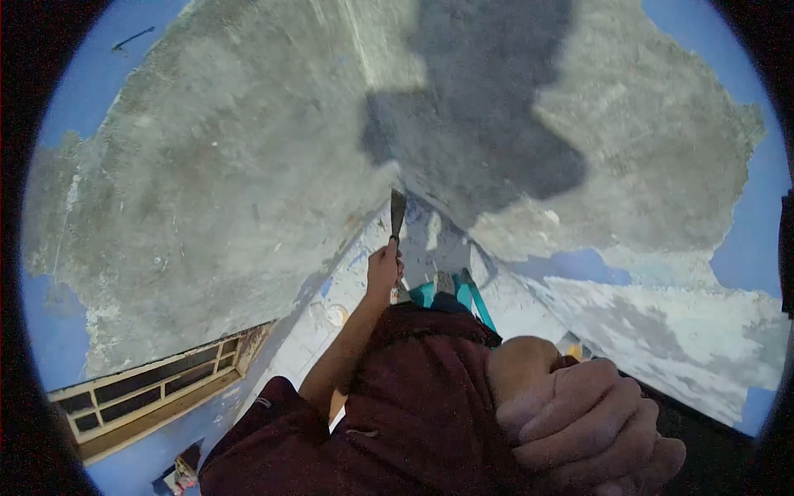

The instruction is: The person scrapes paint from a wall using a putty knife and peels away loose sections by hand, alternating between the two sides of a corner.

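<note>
The left hand [384, 269] has its fingers clamped on the handle of the scraper [398, 213], whose blade points away to the far corner, between the grey left wall [207, 182] and right wall [653, 157]. Whether its edge touches a wall cannot be told. The right hand [587, 417] is near, in front of the shirt [413, 393], fingers folded together; whether they hold anything is hidden.

For good control, the blade is best laid at a low angle and pushed in short strokes along one wall at a time, since a corner of the blade could dig into the surface. The shadow [496, 91] darkens much of the far right wall, so leaning aside would show the edge better. The arm is stretched out; standing closer, with firm footing by the turquoise frame [475, 296], should give steadier pressure.
</note>
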The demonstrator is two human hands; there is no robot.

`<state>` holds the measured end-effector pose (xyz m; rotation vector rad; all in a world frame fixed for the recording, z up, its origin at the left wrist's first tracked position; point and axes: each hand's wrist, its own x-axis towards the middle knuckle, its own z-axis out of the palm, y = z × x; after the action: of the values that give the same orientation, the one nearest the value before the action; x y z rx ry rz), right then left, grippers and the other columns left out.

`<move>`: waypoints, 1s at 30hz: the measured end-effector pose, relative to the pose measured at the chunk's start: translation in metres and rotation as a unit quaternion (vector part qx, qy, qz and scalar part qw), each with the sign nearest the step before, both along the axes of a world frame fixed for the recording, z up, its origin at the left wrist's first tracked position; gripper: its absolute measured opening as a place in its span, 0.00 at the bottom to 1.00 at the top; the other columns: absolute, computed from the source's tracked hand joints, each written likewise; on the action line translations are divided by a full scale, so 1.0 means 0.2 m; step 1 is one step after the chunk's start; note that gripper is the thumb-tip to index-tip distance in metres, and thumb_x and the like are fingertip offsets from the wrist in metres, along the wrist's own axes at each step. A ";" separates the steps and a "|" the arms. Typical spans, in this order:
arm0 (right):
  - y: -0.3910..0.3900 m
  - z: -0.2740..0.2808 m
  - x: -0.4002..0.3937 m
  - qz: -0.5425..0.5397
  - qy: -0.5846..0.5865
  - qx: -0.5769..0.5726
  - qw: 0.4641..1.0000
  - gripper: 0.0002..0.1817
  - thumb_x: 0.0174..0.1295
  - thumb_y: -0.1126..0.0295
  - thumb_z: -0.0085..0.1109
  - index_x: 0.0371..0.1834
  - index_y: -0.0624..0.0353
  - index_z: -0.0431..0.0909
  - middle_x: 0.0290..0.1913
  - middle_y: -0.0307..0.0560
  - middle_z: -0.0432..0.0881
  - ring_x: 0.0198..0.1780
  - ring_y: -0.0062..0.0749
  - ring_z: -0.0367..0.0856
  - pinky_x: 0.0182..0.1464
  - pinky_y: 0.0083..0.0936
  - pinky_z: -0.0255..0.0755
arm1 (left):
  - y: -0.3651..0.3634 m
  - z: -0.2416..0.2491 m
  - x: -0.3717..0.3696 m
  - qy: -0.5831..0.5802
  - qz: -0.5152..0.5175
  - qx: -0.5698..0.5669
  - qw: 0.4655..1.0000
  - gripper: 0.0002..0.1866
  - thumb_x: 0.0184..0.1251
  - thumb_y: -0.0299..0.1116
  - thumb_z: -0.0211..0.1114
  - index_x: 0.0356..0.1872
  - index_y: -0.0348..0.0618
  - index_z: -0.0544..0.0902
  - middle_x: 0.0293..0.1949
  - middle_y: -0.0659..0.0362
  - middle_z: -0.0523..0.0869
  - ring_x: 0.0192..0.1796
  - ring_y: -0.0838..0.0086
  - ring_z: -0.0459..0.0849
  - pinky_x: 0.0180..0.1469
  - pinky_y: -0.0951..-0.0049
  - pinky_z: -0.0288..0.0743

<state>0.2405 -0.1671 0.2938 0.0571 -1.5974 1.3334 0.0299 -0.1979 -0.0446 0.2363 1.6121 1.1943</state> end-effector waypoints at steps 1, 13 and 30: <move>-0.02 0.00 0.00 0.004 -0.040 0.007 0.999 0.06 0.63 0.69 0.53 0.34 0.59 0.70 0.23 0.54 0.74 0.24 0.42 0.77 0.31 0.40 0.74 | 0.00 0.01 0.00 0.008 -0.001 -0.012 1.000 0.20 0.75 0.48 0.50 0.30 0.41 0.73 0.14 0.65 0.68 0.12 0.82 0.62 0.15 0.77 0.54; -0.06 -0.04 -0.11 -0.036 0.128 -0.010 0.991 0.03 0.62 0.72 0.52 0.30 0.56 0.71 0.19 0.41 0.73 0.15 0.33 0.71 0.26 0.34 0.71 | -0.07 -0.05 -0.12 0.000 0.032 -0.002 0.999 0.20 0.74 0.49 0.52 0.29 0.43 0.72 0.12 0.66 0.67 0.11 0.82 0.61 0.13 0.77 0.51; -0.01 -0.07 -0.11 0.170 0.112 -0.009 0.979 0.08 0.63 0.68 0.53 0.30 0.58 0.68 0.20 0.44 0.72 0.17 0.34 0.73 0.24 0.34 0.72 | -0.12 -0.09 -0.01 0.078 0.031 -0.022 0.996 0.26 0.71 0.56 0.53 0.31 0.38 0.76 0.17 0.62 0.73 0.15 0.79 0.69 0.16 0.75 0.62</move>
<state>0.2192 -0.1685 0.2806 0.4724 -1.4245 1.5406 0.0275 -0.2225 -0.0634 0.2585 1.7901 1.2116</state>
